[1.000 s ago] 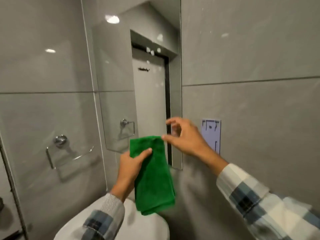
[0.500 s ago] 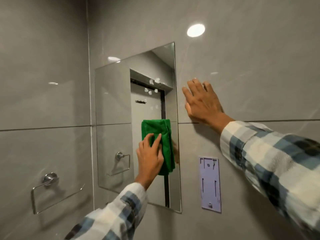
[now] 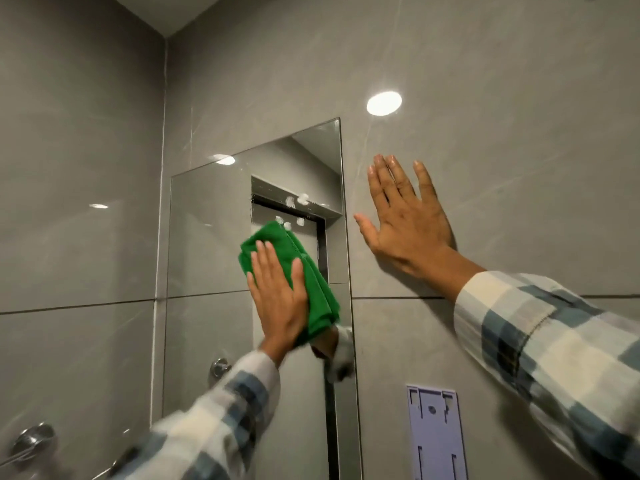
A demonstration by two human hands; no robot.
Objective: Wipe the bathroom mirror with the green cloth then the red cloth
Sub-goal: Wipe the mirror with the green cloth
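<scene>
Grey tiled wall (image 3: pixel 485 98), left hand (image 3: pixel 278 299) pressing green cloth (image 3: pixel 311 271) on mirror (image 3: pixel 207 244)

Dim light, tile glare, blurred sleeve (image 3: pixel 194 427)

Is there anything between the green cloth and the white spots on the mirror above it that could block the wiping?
Nothing visible blocks it. The left hand presses the green cloth flat on the mirror, and the white spots sit just above the cloth on bare glass. The right hand rests on the wall tile, beside the mirror.
</scene>
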